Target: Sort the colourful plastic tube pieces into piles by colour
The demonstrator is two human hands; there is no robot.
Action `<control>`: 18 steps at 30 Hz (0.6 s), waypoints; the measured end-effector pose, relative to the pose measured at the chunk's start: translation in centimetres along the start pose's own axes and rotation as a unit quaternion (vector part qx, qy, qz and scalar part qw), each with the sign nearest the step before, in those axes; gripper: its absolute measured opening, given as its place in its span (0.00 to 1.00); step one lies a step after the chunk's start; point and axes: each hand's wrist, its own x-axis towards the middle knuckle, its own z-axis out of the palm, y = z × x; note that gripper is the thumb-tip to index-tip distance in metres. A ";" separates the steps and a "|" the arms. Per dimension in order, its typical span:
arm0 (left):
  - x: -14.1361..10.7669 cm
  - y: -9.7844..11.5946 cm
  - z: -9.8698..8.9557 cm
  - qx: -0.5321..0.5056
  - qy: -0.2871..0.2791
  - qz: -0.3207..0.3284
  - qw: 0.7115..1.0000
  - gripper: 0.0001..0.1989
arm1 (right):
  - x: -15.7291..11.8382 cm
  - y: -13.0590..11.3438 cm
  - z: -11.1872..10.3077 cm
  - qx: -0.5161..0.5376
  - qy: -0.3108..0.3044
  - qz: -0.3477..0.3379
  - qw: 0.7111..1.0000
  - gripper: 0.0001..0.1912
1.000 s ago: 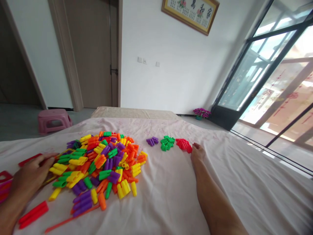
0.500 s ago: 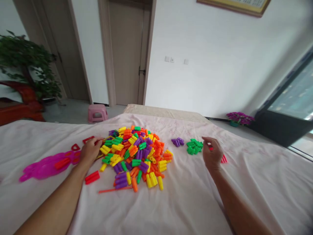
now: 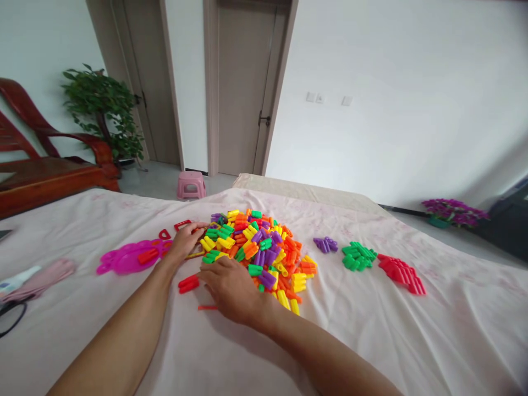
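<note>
My left hand [image 3: 188, 242] rests at the left edge of a heap of plastic building pieces [image 3: 270, 256] in orange, yellow, green and purple. Its fingers point out towards the heap, and I see nothing held in them. Over the near left of the heap is my right hand [image 3: 233, 289], palm down and fingers stretched to the left. Close to its fingertips lies a red piece [image 3: 188, 284]; whether they touch cannot be made out. Under and behind this hand part of the heap is hidden. A thin orange stick [image 3: 207, 308] shows beside its wrist.
Right of the heap lie small groups of purple [image 3: 325, 245], green [image 3: 358, 256] and red pieces [image 3: 402, 274]. A magenta tray [image 3: 126, 258] with a red piece sits to the left. A pink cloth [image 3: 51, 278] and dark cable [image 3: 14, 316] lie at far left.
My right hand has crossed leftwards from beside the red group to the near left of the heap. The red group is now uncovered. My left hand stays by the heap; the view has turned left.
</note>
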 end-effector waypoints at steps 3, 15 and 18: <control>0.0 -0.1 -0.1 -0.032 -0.014 0.001 0.999 0.27 | 1.9 -0.5 1.3 -0.043 -0.036 -0.014 0.998 0.13; -0.5 1.0 0.0 0.055 -0.014 -0.006 0.998 0.23 | -1.1 0.6 -1.0 -0.015 0.035 0.020 0.999 0.12; -0.6 1.1 -0.2 0.123 -0.027 -0.020 0.992 0.24 | -5.3 3.9 -3.5 0.076 0.172 0.105 0.977 0.18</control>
